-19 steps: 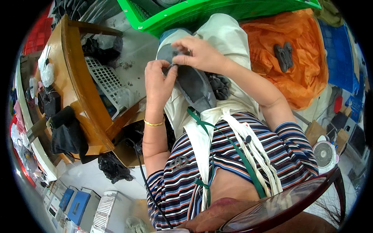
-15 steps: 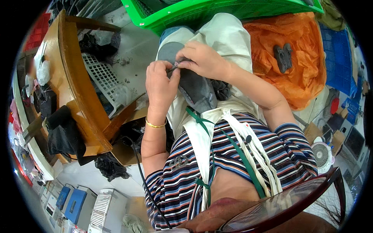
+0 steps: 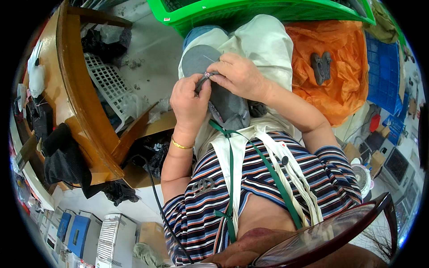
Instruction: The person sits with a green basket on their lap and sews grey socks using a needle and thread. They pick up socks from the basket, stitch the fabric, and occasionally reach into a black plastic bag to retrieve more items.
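A grey cloth shoe [image 3: 230,105] lies across my lap, its rounded grey end [image 3: 199,60] toward my knees. My left hand [image 3: 190,100] is closed, thumb and fingers pinching a dark grey shoe strap [image 3: 202,85]. At the strap's end sits a small pinkish ornament [image 3: 207,75]. My right hand [image 3: 239,77] is closed too, its thumb and fingertips meeting at the strap beside the ornament. From its fingers a thin, bright needle [image 3: 208,58] sticks out over the grey rounded part. Part of the shoe is hidden under both hands.
A green plastic basket [image 3: 268,23] stands beyond my knees. To the right, a pair of grey shoes [image 3: 320,68] rests on an orange sheet [image 3: 299,98], with a blue crate [image 3: 382,67] beyond. A wooden table [image 3: 73,89] and white crate [image 3: 107,82] are at left.
Both hands have shifted slightly to the right and nearer me. The needle now shows above my right fingers, and more of the grey rounded end is visible. My left hand still pinches the strap.
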A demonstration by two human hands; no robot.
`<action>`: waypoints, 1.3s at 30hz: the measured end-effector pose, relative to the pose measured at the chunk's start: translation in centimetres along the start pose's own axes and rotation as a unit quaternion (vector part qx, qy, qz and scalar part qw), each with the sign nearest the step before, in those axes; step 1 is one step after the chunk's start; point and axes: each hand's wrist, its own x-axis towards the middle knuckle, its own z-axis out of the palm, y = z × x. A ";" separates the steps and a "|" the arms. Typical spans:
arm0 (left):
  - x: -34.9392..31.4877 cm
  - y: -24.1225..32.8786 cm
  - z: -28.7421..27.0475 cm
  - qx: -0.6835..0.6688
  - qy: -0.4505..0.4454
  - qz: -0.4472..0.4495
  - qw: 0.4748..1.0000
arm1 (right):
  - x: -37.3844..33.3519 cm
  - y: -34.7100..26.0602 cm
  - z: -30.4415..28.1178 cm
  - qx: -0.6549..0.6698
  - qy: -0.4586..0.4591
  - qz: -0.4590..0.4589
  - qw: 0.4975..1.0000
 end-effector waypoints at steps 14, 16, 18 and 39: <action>1.5 -2.0 -0.3 -0.269 -0.109 -0.239 0.927 | 0.7 0.2 -1.5 0.042 -0.096 0.142 0.984; 1.9 -2.2 -0.5 -0.321 -0.103 -0.276 0.900 | 0.3 0.2 -3.0 0.021 -0.065 0.149 0.986; 2.2 -2.5 -0.8 -0.367 -0.126 -0.317 0.865 | -0.2 1.1 -3.9 -0.112 -0.033 0.076 0.990; 2.3 -4.2 -0.5 -0.471 -0.049 -0.328 0.817 | 0.7 0.5 2.8 0.836 0.178 0.308 0.417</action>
